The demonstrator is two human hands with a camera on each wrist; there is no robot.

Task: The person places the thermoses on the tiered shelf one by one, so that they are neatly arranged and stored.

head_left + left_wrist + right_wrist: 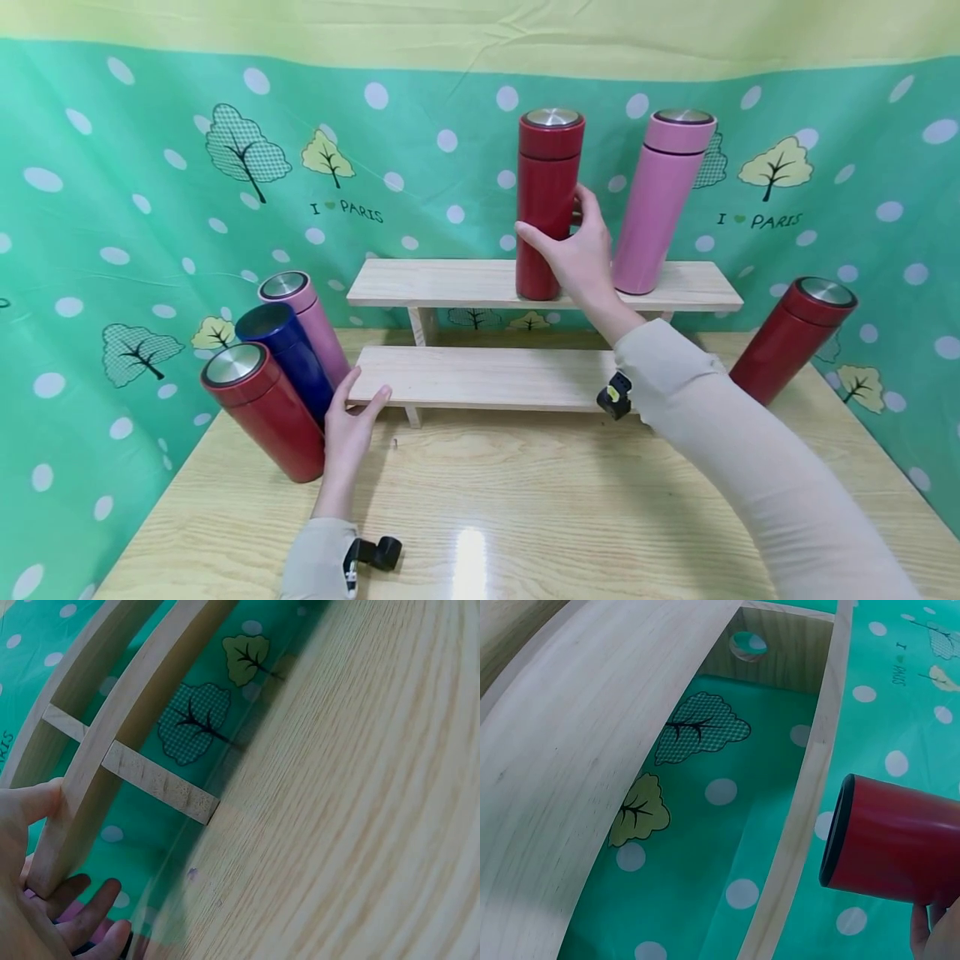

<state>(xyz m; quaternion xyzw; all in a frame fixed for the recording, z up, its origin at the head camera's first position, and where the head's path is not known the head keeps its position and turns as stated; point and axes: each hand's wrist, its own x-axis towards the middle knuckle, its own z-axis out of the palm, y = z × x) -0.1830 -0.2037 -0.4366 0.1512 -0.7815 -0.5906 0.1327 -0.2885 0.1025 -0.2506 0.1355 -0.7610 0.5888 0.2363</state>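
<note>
My right hand [581, 254] grips a red thermos flask [550, 187] with a silver-topped lid, thumb on its left side. The flask stands upright, its base overlapping the upper board of a two-tier wooden shelf [442, 283] in the head view. From the right wrist, the flask's dark base rim [840, 829] shows close beside the upper board [799, 817]. A pink thermos flask [663, 204] stands to its right on that board. With thumb and fingers on opposite sides, my left hand [347, 433] pinches the left end of the lower board [67, 832].
Left of the shelf, a red flask [273, 421], a blue flask [292, 350] and a pink flask [318, 329] stand grouped on the wooden table [480, 483]. Another red flask [791, 342] stands at the right. A green dotted cloth [420, 167] hangs behind.
</note>
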